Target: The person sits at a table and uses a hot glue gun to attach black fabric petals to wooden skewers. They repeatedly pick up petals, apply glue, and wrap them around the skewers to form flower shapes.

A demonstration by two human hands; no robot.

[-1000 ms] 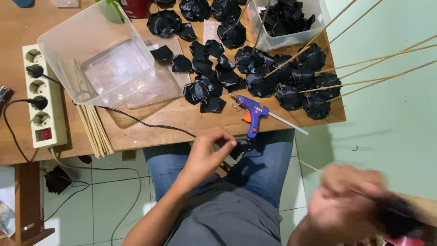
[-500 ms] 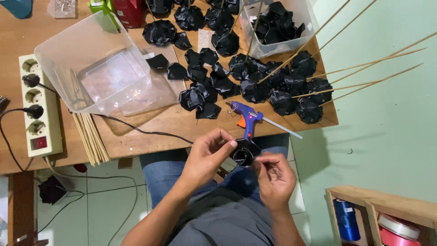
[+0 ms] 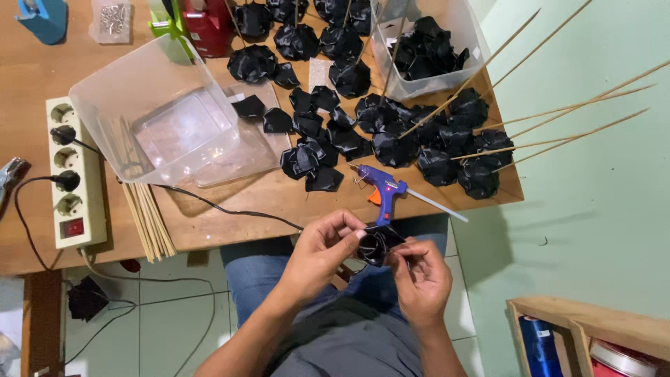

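Left hand [image 3: 322, 253] & right hand [image 3: 421, 274] both pinch a small black ribbon flower [image 3: 377, 244] btwn fingertips, held over the lap, just below the table edge [image 3: 230, 234]. Blue glue gun [image 3: 380, 190] lies just above the flower; more black flowers [image 3: 391, 143] farther up; clear tub [image 3: 164, 115] up-left.

On the wooden tabletop [image 3: 230, 223] lie a blue hot-glue gun [image 3: 380, 187], a clear plastic tub tipped on its side [image 3: 150, 105], a cream power strip with 2 black plugs [image 3: 70, 171] and a bundle of thin bamboo skewers [image 3: 148, 220]. A second clear tub [image 3: 469, 42] holds black folded pieces.
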